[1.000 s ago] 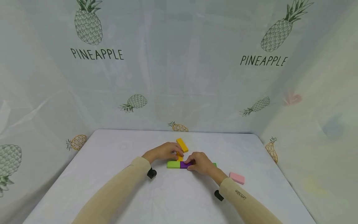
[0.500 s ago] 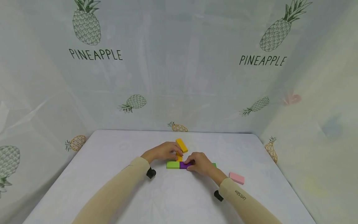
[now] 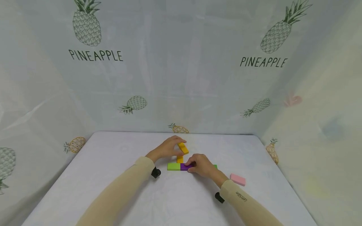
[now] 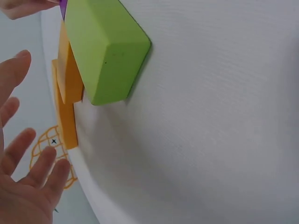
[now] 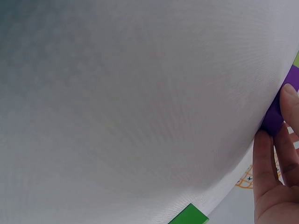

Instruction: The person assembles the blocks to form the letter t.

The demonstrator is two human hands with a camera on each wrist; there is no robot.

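Observation:
A light green block (image 3: 173, 167) and a purple block (image 3: 184, 167) lie end to end on the table. My right hand (image 3: 201, 164) pinches the purple block between thumb and fingers; in the right wrist view its fingertips press the purple end (image 5: 273, 116). Behind that row stands a near yellow block (image 3: 180, 159), with a far yellow block (image 3: 183, 148) lying slanted beyond it. Around the far one my left hand (image 3: 167, 147) spreads thumb and fingers. The left wrist view shows those fingers extended and apart from the far yellow block (image 4: 67, 123).
A darker green block (image 3: 215, 166) peeks out right of my right hand, mostly hidden by it. Farther right a pink block (image 3: 238, 179) lies near my right sleeve. White table (image 3: 158, 201) surrounds them, with a pineapple-printed sheet (image 3: 181, 78) hanging behind.
My left hand has moved away from the near yellow block, up and back to the far yellow block, and its fingers have spread wider. My right hand stays at the purple block.

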